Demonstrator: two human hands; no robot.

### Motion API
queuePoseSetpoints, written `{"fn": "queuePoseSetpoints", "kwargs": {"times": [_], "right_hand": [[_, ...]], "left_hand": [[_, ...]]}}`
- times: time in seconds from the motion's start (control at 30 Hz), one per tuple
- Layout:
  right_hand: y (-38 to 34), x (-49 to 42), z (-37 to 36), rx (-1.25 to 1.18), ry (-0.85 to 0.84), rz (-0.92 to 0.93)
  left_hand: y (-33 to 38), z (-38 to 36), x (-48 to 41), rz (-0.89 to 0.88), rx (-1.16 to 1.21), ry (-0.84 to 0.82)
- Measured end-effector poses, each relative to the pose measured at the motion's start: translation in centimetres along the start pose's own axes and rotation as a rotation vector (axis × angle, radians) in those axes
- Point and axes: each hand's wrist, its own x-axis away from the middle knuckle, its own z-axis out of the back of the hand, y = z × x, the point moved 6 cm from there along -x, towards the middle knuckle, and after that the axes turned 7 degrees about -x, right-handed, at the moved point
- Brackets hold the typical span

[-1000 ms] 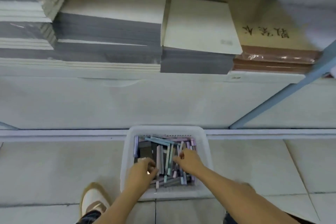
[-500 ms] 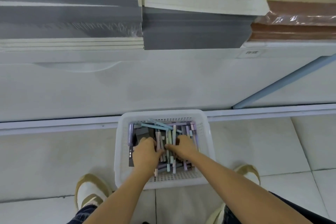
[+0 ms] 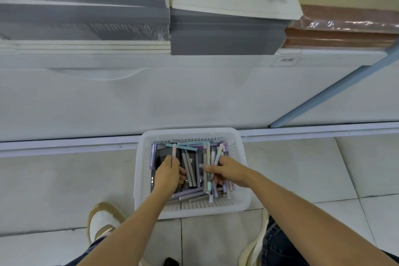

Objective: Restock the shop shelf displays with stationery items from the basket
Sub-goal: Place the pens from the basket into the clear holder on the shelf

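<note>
The likeliest slip is in the right hand (image 3: 230, 170): its bundle (image 3: 208, 153) of pastel pens fans out unevenly above and below the fist, so one could slide free on the lift to the shelf (image 3: 151, 60) and fall onto the floor (image 3: 64, 190). A tangled pen could also drag others over the basket's (image 3: 191, 132) right edge. Both forearms reach down and forward into the basket, which stands on the floor with its far edge against the shelf unit's base. The left hand (image 3: 167, 176), near the left edge, is curled round a single pink pen (image 3: 174, 151) held upright; the right hand is clenched round its bundle. More pens (image 3: 190, 195) lie loose along the near edge. Stacked notebooks (image 3: 224, 34) fill the shelf above.
</note>
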Motion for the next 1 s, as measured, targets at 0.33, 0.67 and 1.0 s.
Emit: {"fn": "queuePoseSetpoints", "kwargs": {"times": [0.33,0.67,1.0], "right_hand": [[-4.6,2.8,-2.9,0.011,-0.189,0.074],[-8.2,4.9,-1.1,-0.124,0.054,0.234],[-13.9,9.0,-2.0,-0.087,0.123,0.469]], "left_hand": [[4.6,-2.1,3.0,-0.072,0.267,-0.24],[5.7,2.1,4.0,-0.178,0.188,0.064],[9.7,0.8,9.3,-0.369,0.175,-0.27]]}}
